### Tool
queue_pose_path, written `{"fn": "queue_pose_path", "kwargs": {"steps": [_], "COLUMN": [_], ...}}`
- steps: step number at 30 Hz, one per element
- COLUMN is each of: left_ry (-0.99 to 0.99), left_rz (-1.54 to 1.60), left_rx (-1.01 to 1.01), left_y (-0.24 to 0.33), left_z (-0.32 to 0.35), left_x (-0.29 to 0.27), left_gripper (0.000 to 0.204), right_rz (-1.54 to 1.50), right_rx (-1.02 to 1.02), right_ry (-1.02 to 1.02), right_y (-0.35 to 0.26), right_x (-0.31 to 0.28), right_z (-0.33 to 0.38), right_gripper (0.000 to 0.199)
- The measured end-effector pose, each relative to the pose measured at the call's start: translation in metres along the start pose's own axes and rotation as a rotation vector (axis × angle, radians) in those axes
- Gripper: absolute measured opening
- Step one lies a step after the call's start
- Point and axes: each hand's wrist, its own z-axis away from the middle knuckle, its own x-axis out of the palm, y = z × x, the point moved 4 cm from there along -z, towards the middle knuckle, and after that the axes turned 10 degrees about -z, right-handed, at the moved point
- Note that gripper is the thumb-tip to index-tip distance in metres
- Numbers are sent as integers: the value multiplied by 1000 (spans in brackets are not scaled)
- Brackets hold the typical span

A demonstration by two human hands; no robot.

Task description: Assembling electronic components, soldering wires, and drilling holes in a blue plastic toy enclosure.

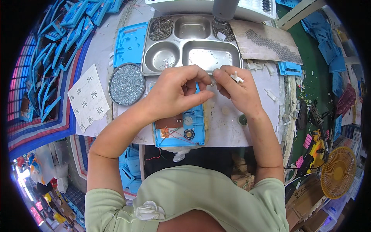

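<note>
So the right hand has a small white plastic piece caught in its fingers, with the thumb bent in against them. It's up just in front of the metal tray. The left hand is close by, fingers curled and thumb pointing at the right hand, with a gap between thumb and index finger (can't tell if there's something tiny in there, sorry).

Partly under the left hand is an open blue casing lying near the front edge of the worktop. Inside it there's a brown board, a round black part and some thin red wires. The tray has several compartments, two of them with heaps of little metal bits.

Left of the casing sits a round dish full of small silvery pieces, and beside that a paper sheet with handwritten marks. A blue panel lies left of the tray, and a pale board covered in tiny dark bits is on its right.
</note>
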Motion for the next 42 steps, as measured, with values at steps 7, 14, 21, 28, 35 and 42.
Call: {"fn": "queue_pose_path", "kwargs": {"steps": [7, 14, 21, 28, 35, 42], "left_ry": [81, 22, -149, -227, -135, -107], "left_rz": [44, 276, 692, 747, 524, 594], "left_rx": [-56, -150, -322, -366, -258, -212], "left_y": [-8, -18, -18, -24, -17, -11], "left_z": [4, 5, 5, 5, 6, 3], "left_x": [4, 10, 10, 5, 5, 5], "left_gripper": [14, 10, 13, 14, 12, 10], "right_rz": [-37, -211, -574, 7, 423, 296], "right_rx": [-22, 104, 242, -103, -349, -486], "right_ry": [27, 39, -12, 12, -26, 167], "right_y": [3, 6, 23, 4, -26, -8], "right_x": [5, 8, 12, 6, 8, 16], "right_z": [-1, 1, 5, 6, 9, 19], "right_gripper": [41, 39, 37, 26, 13, 14]}}
